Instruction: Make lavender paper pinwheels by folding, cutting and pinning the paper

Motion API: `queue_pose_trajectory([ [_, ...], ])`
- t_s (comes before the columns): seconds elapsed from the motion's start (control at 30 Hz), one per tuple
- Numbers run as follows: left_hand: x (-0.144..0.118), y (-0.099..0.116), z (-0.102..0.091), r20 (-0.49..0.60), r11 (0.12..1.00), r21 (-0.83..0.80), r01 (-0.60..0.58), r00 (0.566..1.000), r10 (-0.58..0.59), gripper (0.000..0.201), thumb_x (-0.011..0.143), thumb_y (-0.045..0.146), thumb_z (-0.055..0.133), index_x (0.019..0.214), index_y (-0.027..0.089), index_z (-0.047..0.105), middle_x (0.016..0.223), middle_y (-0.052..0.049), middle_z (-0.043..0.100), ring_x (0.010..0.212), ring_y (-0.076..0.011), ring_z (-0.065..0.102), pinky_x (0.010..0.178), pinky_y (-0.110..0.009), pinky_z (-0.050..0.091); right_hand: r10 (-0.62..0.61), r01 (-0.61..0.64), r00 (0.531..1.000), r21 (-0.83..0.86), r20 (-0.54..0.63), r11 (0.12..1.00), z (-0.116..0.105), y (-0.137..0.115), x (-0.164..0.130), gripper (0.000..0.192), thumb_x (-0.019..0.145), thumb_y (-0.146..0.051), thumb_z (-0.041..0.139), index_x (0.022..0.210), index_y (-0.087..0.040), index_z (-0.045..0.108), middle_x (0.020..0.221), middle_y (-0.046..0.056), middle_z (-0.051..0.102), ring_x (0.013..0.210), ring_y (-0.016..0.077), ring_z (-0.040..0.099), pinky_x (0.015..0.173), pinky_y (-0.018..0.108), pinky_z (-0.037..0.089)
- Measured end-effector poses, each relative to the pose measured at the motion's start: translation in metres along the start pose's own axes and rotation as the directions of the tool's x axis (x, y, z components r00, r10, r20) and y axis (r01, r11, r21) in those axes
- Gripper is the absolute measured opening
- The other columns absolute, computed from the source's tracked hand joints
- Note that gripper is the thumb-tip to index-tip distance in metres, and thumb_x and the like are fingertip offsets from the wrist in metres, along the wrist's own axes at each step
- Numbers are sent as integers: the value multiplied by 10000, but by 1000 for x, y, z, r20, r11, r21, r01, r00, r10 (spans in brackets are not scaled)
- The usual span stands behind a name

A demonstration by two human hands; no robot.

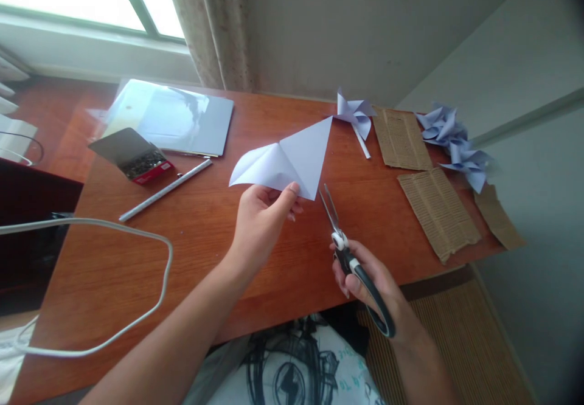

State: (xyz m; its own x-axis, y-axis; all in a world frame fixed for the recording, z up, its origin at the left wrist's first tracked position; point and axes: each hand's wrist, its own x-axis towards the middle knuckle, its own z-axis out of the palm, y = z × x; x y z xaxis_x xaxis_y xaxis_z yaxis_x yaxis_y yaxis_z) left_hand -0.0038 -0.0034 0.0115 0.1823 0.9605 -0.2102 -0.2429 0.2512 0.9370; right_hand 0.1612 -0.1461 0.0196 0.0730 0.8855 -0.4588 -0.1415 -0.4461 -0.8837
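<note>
The left hand (262, 213) holds a folded sheet of pale paper (287, 159) up above the wooden table (219, 235), pinching its lower edge between the thumb on the near side and the fingers curled behind. The paper is folded into a triangle, one point reaching up and to the right, with a loose flap curving out on the left.

The right hand (365, 277) grips a pair of scissors (347, 253) by the black handles — fingers wrapped closed through and around the loops. The blades are slightly parted and point up toward the lower right corner of the paper, just beside it; whether they touch it cannot be told.

On the table beyond, a finished paper pinwheel (353, 116) lies on its white stick. Two pieces of brown corrugated cardboard (435, 210) lie to its right, with more pinwheels (456, 143) at the far right edge. To the left sit an open box of pins (139, 162), a white pen (166, 189) and a stack of paper sheets (176, 119). A white cable (155, 295) loops over the near left side of the table.
</note>
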Motion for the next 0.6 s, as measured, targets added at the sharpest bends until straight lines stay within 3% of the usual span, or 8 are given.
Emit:
queue_pose_trajectory([
  [0.43, -5, -4, 10, 129, 992, 117, 45, 990, -60, 229, 824, 309, 747, 677, 134, 729, 638, -51, 735, 555, -135, 638, 537, -218, 474, 0, 0, 1000, 15, 14, 1000, 10, -7, 6, 557, 821, -576, 741, 1229, -226, 596, 800, -1, 537, 658, 139, 440, 576, 277, 340],
  [0.6, -5, -2, 11, 137, 993, 109, 47, 989, -62, 202, 813, 282, 739, 672, 137, 729, 622, -45, 730, 547, -141, 645, 526, -219, 480, -10, 10, 1000, -22, 9, 1000, 10, -10, 3, 538, 831, -561, 733, 1237, -232, 607, 810, 9, 555, 676, 151, 459, 591, 277, 381],
])
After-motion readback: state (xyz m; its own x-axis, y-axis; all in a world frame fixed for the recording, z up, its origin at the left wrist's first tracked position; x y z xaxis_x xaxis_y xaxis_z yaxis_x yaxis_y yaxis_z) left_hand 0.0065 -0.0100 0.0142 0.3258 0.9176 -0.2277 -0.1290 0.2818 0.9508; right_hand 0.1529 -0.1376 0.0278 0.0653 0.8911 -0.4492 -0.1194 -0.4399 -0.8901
